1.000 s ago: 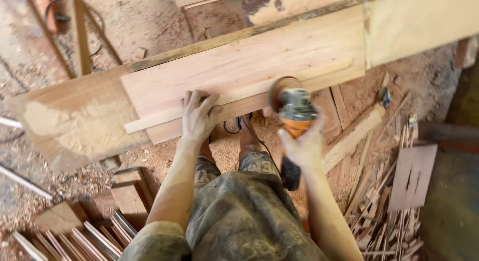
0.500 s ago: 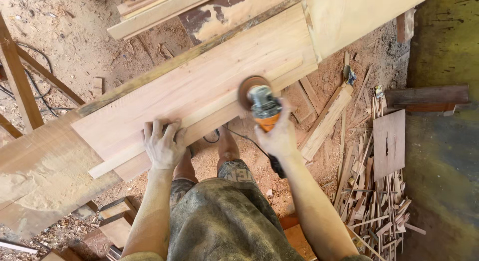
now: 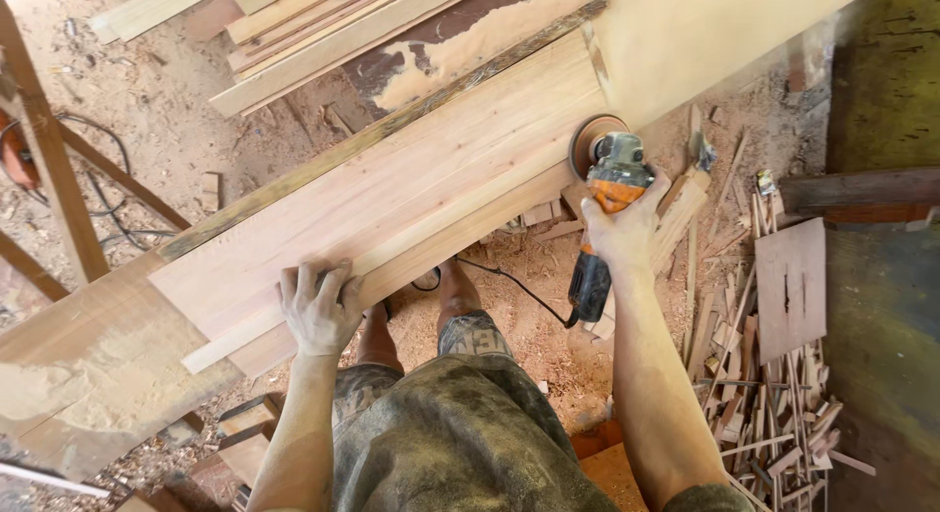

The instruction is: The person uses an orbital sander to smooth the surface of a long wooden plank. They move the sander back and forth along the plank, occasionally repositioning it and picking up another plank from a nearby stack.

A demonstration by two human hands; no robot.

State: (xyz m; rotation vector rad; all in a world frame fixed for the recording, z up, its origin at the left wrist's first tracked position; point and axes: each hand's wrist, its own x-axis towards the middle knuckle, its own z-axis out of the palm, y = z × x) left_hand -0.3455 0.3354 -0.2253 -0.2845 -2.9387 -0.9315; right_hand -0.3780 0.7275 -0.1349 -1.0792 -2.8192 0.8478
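A long pale wooden plank lies slanted across the view in front of me. My left hand presses flat on its near edge, fingers spread over the wood. My right hand grips an orange and black angle grinder, whose round sanding disc sits at the plank's right end. A black cord runs from the grinder's tail back under the plank. My legs and dusty shorts fill the bottom of the view.
More boards lie stacked beyond the plank. A heap of thin wood offcuts and a flat square panel lie at the right. Sawdust covers the ground. Slanted wooden posts stand at the left, with cables nearby.
The view has shifted, so the plank and hands sit further right and higher. The grinder has stayed at the plank's right end and my left hand stays pressed on the near edge.
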